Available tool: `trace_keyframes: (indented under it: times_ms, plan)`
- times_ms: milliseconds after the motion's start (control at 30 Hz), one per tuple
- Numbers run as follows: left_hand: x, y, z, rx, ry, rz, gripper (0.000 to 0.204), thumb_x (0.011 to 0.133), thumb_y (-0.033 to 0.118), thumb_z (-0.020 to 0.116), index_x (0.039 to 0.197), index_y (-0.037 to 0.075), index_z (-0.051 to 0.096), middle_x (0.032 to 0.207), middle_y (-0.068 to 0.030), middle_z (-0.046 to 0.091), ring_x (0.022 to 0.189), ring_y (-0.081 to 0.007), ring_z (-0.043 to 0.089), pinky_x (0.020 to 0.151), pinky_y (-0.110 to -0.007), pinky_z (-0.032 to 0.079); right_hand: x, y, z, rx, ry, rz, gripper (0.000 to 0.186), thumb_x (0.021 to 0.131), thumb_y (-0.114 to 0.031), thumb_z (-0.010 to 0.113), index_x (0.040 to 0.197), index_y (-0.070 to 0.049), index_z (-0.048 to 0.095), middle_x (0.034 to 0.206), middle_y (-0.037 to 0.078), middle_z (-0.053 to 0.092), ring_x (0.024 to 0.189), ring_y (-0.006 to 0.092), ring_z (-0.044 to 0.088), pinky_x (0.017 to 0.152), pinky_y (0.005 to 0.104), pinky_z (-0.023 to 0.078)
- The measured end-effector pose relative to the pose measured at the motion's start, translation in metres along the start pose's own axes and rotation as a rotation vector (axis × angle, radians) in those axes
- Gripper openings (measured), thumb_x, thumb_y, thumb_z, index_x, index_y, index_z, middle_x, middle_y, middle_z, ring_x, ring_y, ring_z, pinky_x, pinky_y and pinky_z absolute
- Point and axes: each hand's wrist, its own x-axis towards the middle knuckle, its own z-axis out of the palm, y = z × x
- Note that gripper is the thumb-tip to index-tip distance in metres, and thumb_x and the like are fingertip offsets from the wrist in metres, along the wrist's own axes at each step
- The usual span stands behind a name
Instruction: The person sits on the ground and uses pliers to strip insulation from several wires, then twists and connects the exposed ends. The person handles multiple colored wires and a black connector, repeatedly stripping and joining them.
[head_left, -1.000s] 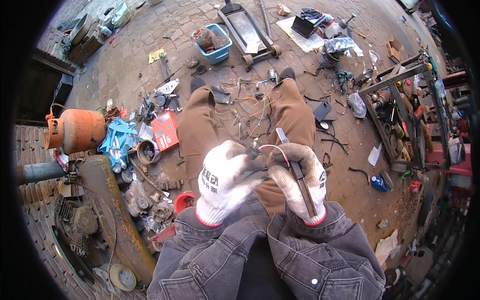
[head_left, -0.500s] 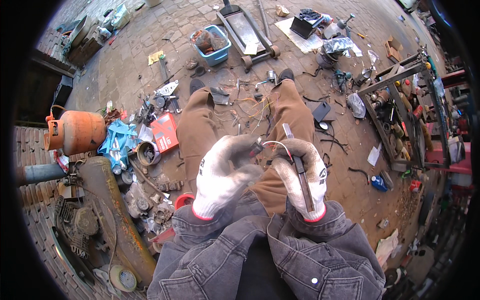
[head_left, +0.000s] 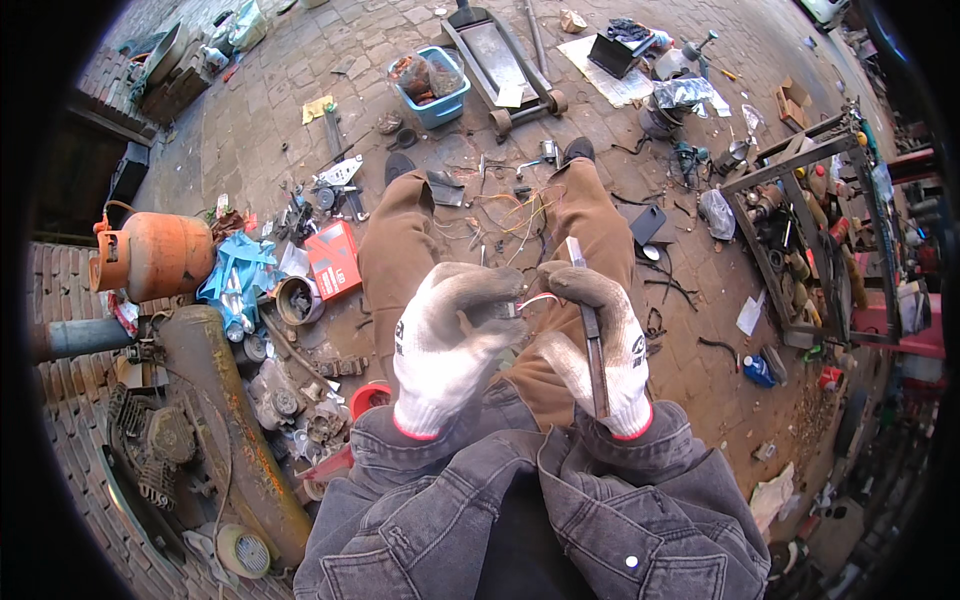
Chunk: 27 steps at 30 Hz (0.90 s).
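My left hand (head_left: 445, 355), in a soiled white glove, has curled fingers around a small connector (head_left: 510, 310) with a short red and white wire (head_left: 536, 298) running toward the right glove. My right hand (head_left: 620, 370), also gloved, grips a long flat metal strip (head_left: 590, 340) that stands nearly upright along its palm. Both hands are over my brown-trousered legs (head_left: 400, 240). Beyond them, loose coloured wires (head_left: 515, 220) and small tools lie on the paving between my feet.
An orange gas cylinder (head_left: 155, 260), red box (head_left: 333, 260) and rusty tank (head_left: 235, 440) are on the left. A blue tub (head_left: 437, 112) and trolley jack (head_left: 495, 65) are ahead. A metal frame (head_left: 790, 170) with clutter stands right, beside scattered parts and black hoses (head_left: 715, 342).
My left fingers have shifted around the connector, which is now less visible. The strip in my right hand has risen slightly and turned more upright, and that thumb has moved lower.
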Motion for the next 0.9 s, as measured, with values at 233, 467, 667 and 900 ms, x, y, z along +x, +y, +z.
trace_keyframes:
  times_ms: [233, 467, 667, 900]
  plan:
    - [0.0, 0.005, 0.002, 0.185, 0.013, 0.077, 0.039, 0.072, 0.0, 0.079, 0.11, 0.004, 0.07, 0.102, -0.0103, 0.065, 0.091, -0.0203, 0.067, 0.079, -0.032, 0.053, -0.005, 0.009, 0.003, 0.308, 0.021, 0.28, 0.035, 0.092, -0.008, 0.065, 0.124, 0.003, 0.057, 0.115, 0.016, 0.066, 0.105, 0.0247, 0.065, 0.093, 0.0359, 0.05]
    - [0.003, 0.011, 0.003, 0.374, -0.055, 0.232, 0.036, 0.071, 0.0, 0.079, 0.106, 0.006, 0.071, 0.099, -0.0115, 0.068, 0.089, -0.0273, 0.067, 0.077, -0.036, 0.054, -0.008, 0.015, 0.006, 0.206, 0.033, 0.134, 0.037, 0.09, -0.01, 0.065, 0.124, 0.003, 0.058, 0.103, 0.014, 0.067, 0.087, 0.0258, 0.067, 0.076, 0.0354, 0.053]
    - [0.001, 0.017, 0.011, 0.182, -0.23, 0.108, 0.031, 0.075, 0.003, 0.079, 0.106, 0.001, 0.073, 0.1, -0.0105, 0.067, 0.089, -0.0195, 0.066, 0.075, -0.031, 0.052, -0.013, 0.013, 0.015, 0.28, 0.043, 0.304, 0.03, 0.089, -0.013, 0.069, 0.116, -0.001, 0.064, 0.097, 0.013, 0.068, 0.084, 0.0247, 0.067, 0.075, 0.036, 0.053]
    - [-0.001, 0.016, 0.014, 0.201, -0.197, 0.141, 0.032, 0.077, 0.002, 0.075, 0.109, 0.0, 0.071, 0.106, -0.0137, 0.067, 0.094, -0.0209, 0.066, 0.081, -0.032, 0.054, -0.021, 0.013, 0.018, 0.465, 0.082, 0.371, 0.038, 0.093, -0.017, 0.07, 0.125, 0.001, 0.059, 0.112, 0.011, 0.068, 0.098, 0.0194, 0.066, 0.088, 0.0328, 0.053]
